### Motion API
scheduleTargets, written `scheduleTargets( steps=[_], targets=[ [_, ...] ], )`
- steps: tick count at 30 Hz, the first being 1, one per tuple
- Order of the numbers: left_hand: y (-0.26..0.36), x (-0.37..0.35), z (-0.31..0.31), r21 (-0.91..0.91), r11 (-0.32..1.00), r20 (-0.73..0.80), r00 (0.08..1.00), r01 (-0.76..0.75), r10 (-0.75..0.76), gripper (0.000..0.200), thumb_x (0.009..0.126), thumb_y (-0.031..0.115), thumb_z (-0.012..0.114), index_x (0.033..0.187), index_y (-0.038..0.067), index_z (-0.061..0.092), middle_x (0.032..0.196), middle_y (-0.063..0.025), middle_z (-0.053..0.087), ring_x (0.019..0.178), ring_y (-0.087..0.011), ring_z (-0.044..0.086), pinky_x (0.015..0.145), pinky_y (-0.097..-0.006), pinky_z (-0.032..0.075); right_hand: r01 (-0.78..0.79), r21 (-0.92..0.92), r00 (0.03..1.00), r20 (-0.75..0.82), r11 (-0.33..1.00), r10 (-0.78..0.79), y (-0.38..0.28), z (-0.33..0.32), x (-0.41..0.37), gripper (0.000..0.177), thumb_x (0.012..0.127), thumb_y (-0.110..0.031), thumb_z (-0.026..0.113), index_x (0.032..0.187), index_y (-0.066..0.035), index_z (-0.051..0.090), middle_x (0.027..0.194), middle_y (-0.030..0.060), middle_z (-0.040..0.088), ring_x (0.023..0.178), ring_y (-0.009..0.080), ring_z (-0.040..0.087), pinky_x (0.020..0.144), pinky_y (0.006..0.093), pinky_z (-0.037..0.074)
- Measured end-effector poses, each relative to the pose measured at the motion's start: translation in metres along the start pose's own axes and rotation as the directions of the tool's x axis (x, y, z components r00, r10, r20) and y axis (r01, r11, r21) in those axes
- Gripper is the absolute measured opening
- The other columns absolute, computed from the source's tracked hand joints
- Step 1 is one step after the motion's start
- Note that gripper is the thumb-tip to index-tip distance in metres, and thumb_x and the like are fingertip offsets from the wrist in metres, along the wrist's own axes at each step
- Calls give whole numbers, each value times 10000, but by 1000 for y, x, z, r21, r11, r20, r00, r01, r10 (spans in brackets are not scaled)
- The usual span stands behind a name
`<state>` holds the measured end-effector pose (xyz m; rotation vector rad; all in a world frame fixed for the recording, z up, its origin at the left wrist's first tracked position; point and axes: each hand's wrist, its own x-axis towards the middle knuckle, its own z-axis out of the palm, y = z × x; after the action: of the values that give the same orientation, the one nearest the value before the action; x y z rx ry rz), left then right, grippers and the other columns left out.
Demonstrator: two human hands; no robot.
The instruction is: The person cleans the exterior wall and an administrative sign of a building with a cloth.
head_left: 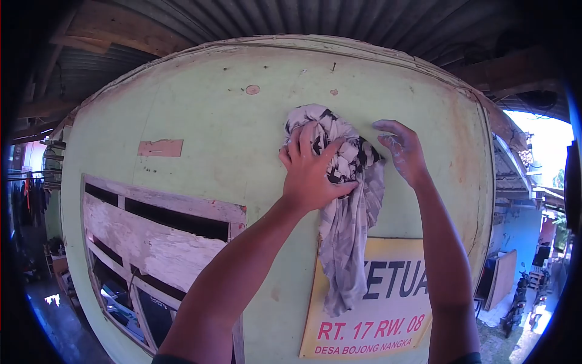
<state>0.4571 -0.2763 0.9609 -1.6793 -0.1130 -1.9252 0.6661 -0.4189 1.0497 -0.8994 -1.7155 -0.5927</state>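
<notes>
My left hand (312,167) presses a bunched cloth (351,212), patterned in grey, white and black, against the pale green wall (212,121). Its fingers are spread over the bundle and curl into the folds. The loose end of the cloth hangs down across the top left part of a yellow and white sign (370,309). To the right of the cloth, my right hand (401,148) is raised near the wall, its fingers bent and apart, with whitish smears on them. Nothing shows in its grasp.
Lower left, a window frame (151,242) with worn boards is set in the wall. Nails and a bare patch (160,148) mark the surface. Overhead runs a corrugated metal roof (273,18) with wooden beams. Motorbikes (518,303) stand outside at the right.
</notes>
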Motion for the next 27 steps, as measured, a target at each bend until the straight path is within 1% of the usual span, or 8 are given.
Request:
scheduleTargets(
  steps=[1,3,5,9,11,13,17,27],
  targets=[
    [2,4,-3,-1,1000,101,995,-9,9,876,685,484,915,1463,245,592,1632,-185,261,1511,-430,232,1185,-595,223,8,8,1000,-7,1000,-8,9,7,-3,555,867,-5,738,1402,22,590,1469,210,596,1382,283,561,1165,387,434],
    [-4,15,-3,-71,988,196,970,-135,146,862,696,486,908,1460,235,598,1646,-168,273,1518,-414,253,1199,-581,240,251,-592,907,-133,766,-400,20,26,-21,615,810,68,674,1412,8,565,1474,244,576,1393,383,535,1175,448,429],
    [-10,30,0,-248,911,307,866,-329,396,788,728,468,881,1426,200,633,1657,-123,340,1521,-358,326,1223,-552,283,209,-584,907,-184,785,-378,19,31,-23,649,786,78,657,1422,2,550,1475,256,567,1399,414,510,1180,469,420],
    [-18,74,4,-175,819,371,734,-546,569,685,749,394,851,1357,131,677,1634,-86,398,1507,-332,369,1206,-516,350,136,-585,884,-292,800,-365,40,30,-24,655,762,83,630,1406,6,534,1413,267,592,1347,457,529,1145,494,442],
    [-34,101,20,-187,861,313,802,-474,509,692,755,400,840,1351,91,672,1627,-92,412,1487,-338,408,1199,-494,367,142,-548,874,-321,824,-364,36,25,-23,556,794,77,638,1342,4,579,1344,254,631,1268,460,577,1095,501,472],
    [-47,122,29,79,912,192,904,-403,383,708,809,421,812,1399,71,633,1612,-126,428,1470,-341,437,1185,-473,394,124,-546,873,-337,829,-352,37,26,-22,505,811,68,645,1309,-5,604,1340,243,639,1259,449,587,1088,495,478],
    [-102,162,26,296,955,91,995,-2,-26,825,859,493,760,1537,106,492,1582,-167,457,1454,-359,449,1195,-455,406,151,-525,860,-349,838,-373,36,24,-22,371,860,29,661,1226,-33,662,1352,205,653,1249,410,610,1068,469,496],
    [-108,125,8,205,977,87,993,61,-81,845,839,403,790,1529,34,471,1499,-209,485,1384,-402,472,1149,-468,448,131,-524,870,-346,842,-350,36,27,-26,319,899,-27,662,1217,-58,652,1373,162,656,1258,373,614,1070,450,506]
  ],
)
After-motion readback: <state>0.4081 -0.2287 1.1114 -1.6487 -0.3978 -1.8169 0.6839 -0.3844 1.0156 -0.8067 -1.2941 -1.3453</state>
